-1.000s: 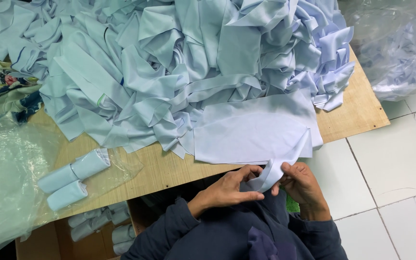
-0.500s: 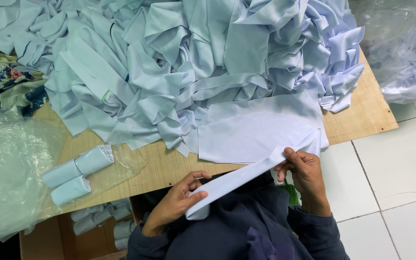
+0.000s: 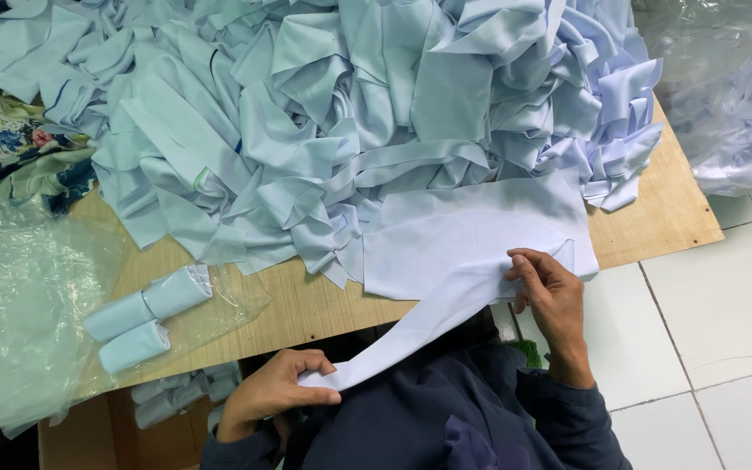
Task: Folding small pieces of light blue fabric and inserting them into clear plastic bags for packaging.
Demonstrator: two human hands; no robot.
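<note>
A great heap of pale blue fabric pieces (image 3: 350, 122) covers most of the plywood table (image 3: 663, 218), which stands on a white tiled floor (image 3: 724, 331). Clear plastic sheeting (image 3: 19, 305) drapes the table's left end, and a bulging clear plastic bag of more blue cloth (image 3: 724, 96) sits off the right corner. At the far left lies a floral-print cloth (image 3: 2, 139). A flat stack of white-blue cut panels (image 3: 472, 231) rests at the near edge of the heap. From it a long folded strip of pale fabric (image 3: 411, 331) runs down toward the person's dark jacket — the right hand (image 3: 546, 292) pinches its upper end with fingers closed on the cloth, the left hand (image 3: 276, 392) clamps its lower tip between thumb and fingers. Three rolled blue bundles (image 3: 145, 313) lie on the table's left, touching one another.
</note>
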